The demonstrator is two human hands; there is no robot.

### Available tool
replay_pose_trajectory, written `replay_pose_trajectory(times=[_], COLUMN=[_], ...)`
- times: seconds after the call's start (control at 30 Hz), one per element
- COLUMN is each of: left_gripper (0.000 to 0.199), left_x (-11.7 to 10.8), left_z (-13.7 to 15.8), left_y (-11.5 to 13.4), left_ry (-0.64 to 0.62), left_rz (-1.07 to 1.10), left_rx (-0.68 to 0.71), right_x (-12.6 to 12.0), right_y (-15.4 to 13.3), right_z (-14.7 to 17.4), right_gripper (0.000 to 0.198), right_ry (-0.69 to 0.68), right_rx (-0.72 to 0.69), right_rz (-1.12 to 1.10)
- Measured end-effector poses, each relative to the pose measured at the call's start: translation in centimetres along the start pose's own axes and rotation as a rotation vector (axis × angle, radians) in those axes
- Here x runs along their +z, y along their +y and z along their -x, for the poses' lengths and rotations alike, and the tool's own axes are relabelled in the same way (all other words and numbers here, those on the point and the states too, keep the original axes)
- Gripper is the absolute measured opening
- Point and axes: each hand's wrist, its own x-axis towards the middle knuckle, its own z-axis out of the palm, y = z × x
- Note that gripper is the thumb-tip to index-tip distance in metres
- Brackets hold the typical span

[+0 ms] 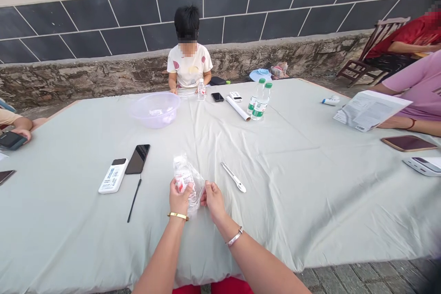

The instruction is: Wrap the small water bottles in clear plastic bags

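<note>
I watch the left hand (179, 198) curl around a bottle (183, 179) while the right hand (214, 200) pinches what seems its clear bag (197, 183), a cutter (233, 177) just rightward.

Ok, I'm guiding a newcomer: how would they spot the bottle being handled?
At the near side of the cloth-covered table, the left hand, wearing a gold bangle, holds the small bottle. Unlike the green-capped bottles and the far small bottle, it has crinkled clear plastic around it.
</note>
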Motion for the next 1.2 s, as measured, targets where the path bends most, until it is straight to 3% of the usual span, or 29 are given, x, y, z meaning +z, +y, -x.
replay_pose_trajectory(times=[0.07,0.2,0.33,0.4,0.5,0.6,0.67,0.8,0.93,1.1,1.2], left_gripper=[0.066,0.068,0.062,0.055,0.054,0.054,0.051,0.049,0.051,0.049,0.045], left_x=[0.2,0.4,0.2,0.0,-0.4,-0.8,-0.9,-0.9,-1.2,-1.8,-1.5], left_z=[0.1,0.0,-0.2,-0.4,-0.6,-0.6,-0.4,0.6,1.7,1.5,0.7], left_y=[0.2,0.7,1.4,1.9,2.7,2.9,2.6,1.9,1.5,0.6,0.1], left_ry=[0.041,0.049,0.036,-0.031,-0.178,-0.217,-0.226,-0.252,-0.282,-0.222,-0.199], left_rz=[-0.074,-0.064,0.075,0.160,0.248,0.238,0.219,0.180,0.165,0.181,0.125], left_rx=[0.083,0.112,0.034,-0.055,-0.246,-0.364,-0.366,-0.332,-0.329,-0.344,-0.361], right_x=[0.2,0.5,-0.3,-1.2,-2.5,-3.3,-3.3,-2.1,-1.3,-2.5,-2.6], right_y=[0.3,0.8,0.6,0.1,-0.7,-1.3,-1.5,-1.2,-0.3,0.2,0.1], right_z=[0.1,0.2,-0.4,-0.9,-1.4,-1.4,-1.3,-1.3,-1.9,-2.6,-2.5], right_gripper=[0.042,0.039,0.032,0.031,0.028,0.024,0.038,0.071,0.035,0.037,0.034], right_ry=[-0.064,-0.109,-0.018,0.007,-0.042,-0.110,-0.091,-0.008,0.010,0.155,0.128], right_rx=[0.010,-0.160,-0.289,-0.307,-0.151,0.032,-0.002,-0.267,-0.377,-0.372,-0.291], right_rz=[0.046,0.191,0.343,0.443,0.365,0.142,0.106,0.283,0.477,0.498,0.390])
